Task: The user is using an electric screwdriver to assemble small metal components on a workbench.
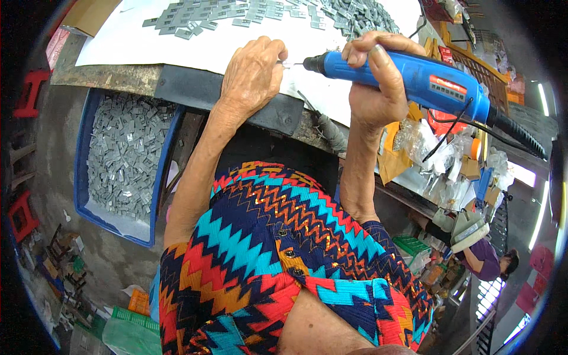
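Observation:
My right hand (378,77) grips a blue electric hand tool (414,80) with a black cord, its thin metal tip pointing left. My left hand (254,71) rests on the white sheet (136,41) at the workbench edge, fingers pinched right at the tool's tip; whatever small piece it holds is hidden under the fingers. Several small grey metal pieces (225,15) lie in rows on the sheet beyond my hands, and a loose heap of them (361,18) lies to the right.
A blue crate (83,177) full of grey pieces stands on the floor at left. Red stools (29,89) are beside it. Plastic bags and boxes (438,148) crowd the shelf at right. Another person (485,260) bends at the lower right.

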{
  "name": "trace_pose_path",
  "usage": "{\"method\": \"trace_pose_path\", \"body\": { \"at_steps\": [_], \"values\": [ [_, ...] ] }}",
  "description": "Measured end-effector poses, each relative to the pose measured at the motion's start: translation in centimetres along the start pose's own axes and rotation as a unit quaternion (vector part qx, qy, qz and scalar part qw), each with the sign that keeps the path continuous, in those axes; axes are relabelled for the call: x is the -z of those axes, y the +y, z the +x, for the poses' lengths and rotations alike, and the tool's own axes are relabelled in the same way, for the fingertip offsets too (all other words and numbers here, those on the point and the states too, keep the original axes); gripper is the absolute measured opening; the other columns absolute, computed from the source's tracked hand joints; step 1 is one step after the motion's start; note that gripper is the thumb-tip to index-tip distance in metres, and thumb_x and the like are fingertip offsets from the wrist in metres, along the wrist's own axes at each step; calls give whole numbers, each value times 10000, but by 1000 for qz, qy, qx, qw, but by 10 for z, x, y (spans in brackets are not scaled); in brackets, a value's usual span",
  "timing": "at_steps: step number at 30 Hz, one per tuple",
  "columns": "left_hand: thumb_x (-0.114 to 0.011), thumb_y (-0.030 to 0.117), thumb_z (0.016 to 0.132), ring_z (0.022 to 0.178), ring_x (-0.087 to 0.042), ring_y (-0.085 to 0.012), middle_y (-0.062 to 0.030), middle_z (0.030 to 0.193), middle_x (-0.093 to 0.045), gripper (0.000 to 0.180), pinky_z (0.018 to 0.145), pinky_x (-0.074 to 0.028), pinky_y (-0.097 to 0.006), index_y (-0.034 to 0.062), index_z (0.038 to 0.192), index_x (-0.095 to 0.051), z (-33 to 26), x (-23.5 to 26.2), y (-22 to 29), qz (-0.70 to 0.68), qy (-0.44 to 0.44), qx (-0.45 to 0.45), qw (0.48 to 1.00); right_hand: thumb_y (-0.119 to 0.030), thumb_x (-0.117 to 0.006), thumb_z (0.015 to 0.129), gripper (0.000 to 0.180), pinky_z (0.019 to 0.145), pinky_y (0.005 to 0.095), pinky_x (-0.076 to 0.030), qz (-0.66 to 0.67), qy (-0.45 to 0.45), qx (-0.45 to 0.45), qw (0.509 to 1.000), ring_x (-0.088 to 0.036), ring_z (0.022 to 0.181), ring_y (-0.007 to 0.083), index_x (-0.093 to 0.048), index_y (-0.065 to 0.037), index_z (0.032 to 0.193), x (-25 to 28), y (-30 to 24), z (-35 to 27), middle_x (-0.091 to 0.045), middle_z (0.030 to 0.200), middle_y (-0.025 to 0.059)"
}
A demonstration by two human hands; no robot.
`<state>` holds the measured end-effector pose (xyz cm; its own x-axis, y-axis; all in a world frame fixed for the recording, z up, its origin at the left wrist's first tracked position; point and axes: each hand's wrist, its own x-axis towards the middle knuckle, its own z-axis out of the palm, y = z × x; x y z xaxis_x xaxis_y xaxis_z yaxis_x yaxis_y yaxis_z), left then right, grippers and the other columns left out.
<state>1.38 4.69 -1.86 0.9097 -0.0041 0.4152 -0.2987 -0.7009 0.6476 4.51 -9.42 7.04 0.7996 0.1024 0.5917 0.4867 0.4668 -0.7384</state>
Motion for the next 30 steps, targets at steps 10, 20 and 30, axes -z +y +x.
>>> {"method": "trace_pose_path", "body": {
  "at_steps": [10,20,30],
  "values": [
    [-674,147,665,767,-521,-230,-66,799,-578,187,704,-393,-349,45,789,-577,-1,3,3,-30,30,-43,998,28,-532,722,235,580,297,-457,21,1,10,1000,-529,570,184,-438,18,937,-5,-8,0,-561,728,184],
    [-664,140,695,756,-527,-216,-60,748,-582,147,692,-406,-338,38,767,-588,-1,6,3,-61,30,-33,997,11,-522,731,234,596,303,-458,28,1,13,1000,-530,578,189,-439,23,949,-5,-8,1,-558,727,177],
    [-664,121,725,634,-511,-87,-15,729,-601,178,593,-408,-226,30,875,-632,-2,19,15,-253,21,71,965,-8,-524,728,221,594,322,-464,65,-1,2,998,-530,576,196,-456,28,936,-6,-16,9,-563,740,192]
  ]
}}
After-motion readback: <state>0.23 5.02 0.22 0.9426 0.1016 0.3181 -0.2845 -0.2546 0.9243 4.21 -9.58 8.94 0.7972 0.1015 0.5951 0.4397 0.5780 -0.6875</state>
